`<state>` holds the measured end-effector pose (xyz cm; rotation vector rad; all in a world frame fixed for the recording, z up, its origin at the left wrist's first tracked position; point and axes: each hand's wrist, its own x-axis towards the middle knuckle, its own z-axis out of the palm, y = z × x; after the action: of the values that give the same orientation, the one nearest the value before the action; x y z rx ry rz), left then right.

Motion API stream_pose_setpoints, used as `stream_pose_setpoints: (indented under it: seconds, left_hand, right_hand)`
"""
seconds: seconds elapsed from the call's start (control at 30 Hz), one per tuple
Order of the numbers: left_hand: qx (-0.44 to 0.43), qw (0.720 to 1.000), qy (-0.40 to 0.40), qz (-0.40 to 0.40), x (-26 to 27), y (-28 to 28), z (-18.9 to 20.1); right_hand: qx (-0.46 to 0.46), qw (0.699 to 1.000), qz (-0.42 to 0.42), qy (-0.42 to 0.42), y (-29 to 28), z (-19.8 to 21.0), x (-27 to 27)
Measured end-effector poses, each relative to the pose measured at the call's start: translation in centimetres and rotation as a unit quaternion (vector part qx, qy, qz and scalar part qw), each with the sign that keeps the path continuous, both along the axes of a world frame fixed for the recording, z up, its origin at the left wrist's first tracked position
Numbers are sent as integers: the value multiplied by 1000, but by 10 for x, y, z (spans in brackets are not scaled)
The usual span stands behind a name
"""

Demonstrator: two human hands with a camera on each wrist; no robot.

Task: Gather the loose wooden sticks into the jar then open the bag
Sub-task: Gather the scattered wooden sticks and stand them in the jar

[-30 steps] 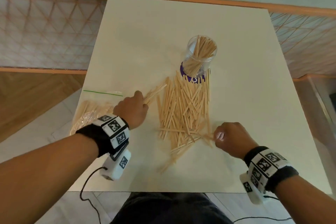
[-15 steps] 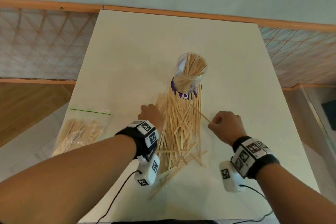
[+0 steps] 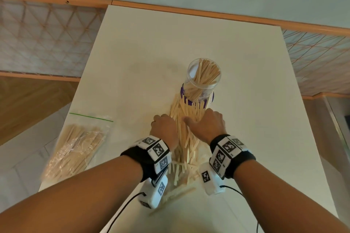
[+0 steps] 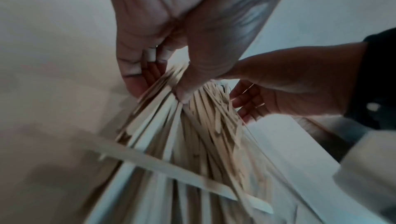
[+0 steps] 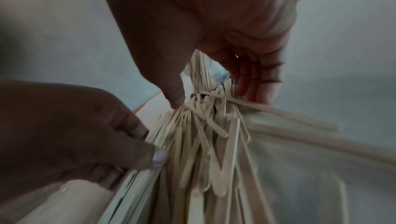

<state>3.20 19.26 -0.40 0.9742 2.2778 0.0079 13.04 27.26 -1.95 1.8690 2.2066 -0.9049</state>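
Note:
A clear jar [image 3: 202, 79] with a purple band stands upright mid-table, partly filled with wooden sticks. A pile of loose sticks [image 3: 186, 138] runs from its base toward me. My left hand [image 3: 163, 128] grips the pile's left side, and in the left wrist view the left hand [image 4: 160, 90] has thumb and curled fingers closed on a bundle. My right hand [image 3: 206, 125] cups the right side. Its thumb and bent fingers bracket the sticks in the right wrist view, right hand [image 5: 216, 99]. A zip bag [image 3: 75, 143] of sticks with a green seal lies at the left, closed.
The cream table [image 3: 246, 100] has a near edge just under my wrists and a left edge beside the bag. A few stray sticks [image 3: 178, 193] lie near the front edge below my wrists. A tiled wall with a wooden rail runs behind the table.
Both hands have come in from the sides and now squeeze the pile, which is narrower and bunched against the jar's base. The right hand no longer holds a single stick up.

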Motion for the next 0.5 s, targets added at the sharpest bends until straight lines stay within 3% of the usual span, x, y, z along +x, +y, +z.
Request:
stream_pose_setpoints:
  seconds: [0.17,0.37,0.5]
  left_hand:
    - [13,1000,3,-13,-1,3,5]
    - [20,998,-46,48,-12,5,2]
    - [72,994,-52,59,-30,4,-3]
  right_hand:
    - [-6,999,-38,7,-6,3,-5]
    - [-31,996,-67,57,-4,0,5]
    - [-19,994,-70,79,-5,8,18]
